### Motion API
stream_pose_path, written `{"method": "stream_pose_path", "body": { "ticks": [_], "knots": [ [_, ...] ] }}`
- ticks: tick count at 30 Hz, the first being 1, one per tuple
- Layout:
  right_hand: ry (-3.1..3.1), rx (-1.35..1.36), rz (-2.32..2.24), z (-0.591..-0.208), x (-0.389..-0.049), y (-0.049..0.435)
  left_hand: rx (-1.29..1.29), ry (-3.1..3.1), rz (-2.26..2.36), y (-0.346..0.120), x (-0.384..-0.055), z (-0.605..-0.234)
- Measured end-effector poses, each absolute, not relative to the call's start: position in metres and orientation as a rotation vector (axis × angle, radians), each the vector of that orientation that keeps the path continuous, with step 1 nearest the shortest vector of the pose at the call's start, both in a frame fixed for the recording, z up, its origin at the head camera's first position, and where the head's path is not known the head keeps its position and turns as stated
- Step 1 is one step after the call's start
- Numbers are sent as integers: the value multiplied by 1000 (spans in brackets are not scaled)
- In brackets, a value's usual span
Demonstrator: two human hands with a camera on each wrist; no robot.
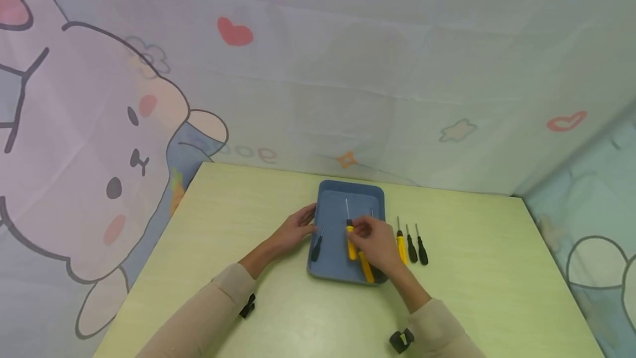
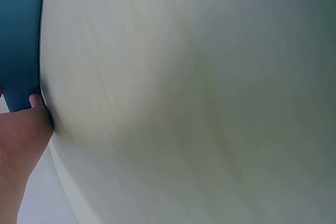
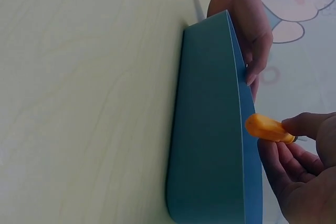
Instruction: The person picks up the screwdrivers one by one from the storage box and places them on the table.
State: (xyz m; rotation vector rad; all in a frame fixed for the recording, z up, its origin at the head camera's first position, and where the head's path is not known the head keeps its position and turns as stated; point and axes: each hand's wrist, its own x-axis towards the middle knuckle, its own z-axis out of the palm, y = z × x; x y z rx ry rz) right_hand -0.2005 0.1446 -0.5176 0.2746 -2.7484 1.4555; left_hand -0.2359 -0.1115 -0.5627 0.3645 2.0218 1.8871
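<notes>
My right hand (image 1: pixel 376 242) pinches a yellow-and-black screwdriver (image 1: pixel 352 245) between thumb and fingers over the blue tray (image 1: pixel 330 269), its shaft pointing to the far side. In the right wrist view, the screwdriver's yellow handle end (image 3: pixel 262 127) shows above the tray rim. At the tray's left side, my left hand (image 1: pixel 290 232) holds the wall, thumb over the rim and fingers outside. A small black screwdriver (image 1: pixel 317 248) lies in the tray's left part. Another yellow-handled screwdriver (image 1: pixel 366 267) lies inside near the right, partly hidden by my right hand.
Right of the tray, a yellow-and-black screwdriver (image 1: pixel 401 245) and two black screwdrivers, the outer black screwdriver (image 1: pixel 422 252) among them, lie side by side on the pale table (image 1: pixel 477 280). A printed cloth (image 1: pixel 362 98) hangs behind the table's far edge.
</notes>
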Motion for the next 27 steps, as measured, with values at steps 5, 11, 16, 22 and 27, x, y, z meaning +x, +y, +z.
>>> {"method": "stream_pose_path", "body": {
  "ticks": [5, 11, 16, 22, 27],
  "knots": [
    [-2750, 277, 1422, -515, -204, 147, 357, 2024, 1877, -112, -237, -564],
    [-2748, 275, 1460, -512, -206, 153, 351, 2021, 1883, -112, -239, -567],
    [-2755, 272, 1454, -509, -208, 160, 349, 2025, 1879, -112, -238, -567],
    [-2738, 284, 1428, -502, -212, 172, 339, 2026, 1868, -112, -237, -566],
    [-2728, 305, 1395, -495, -216, 180, 347, 2026, 1875, -112, -236, -565]
  ]
}}
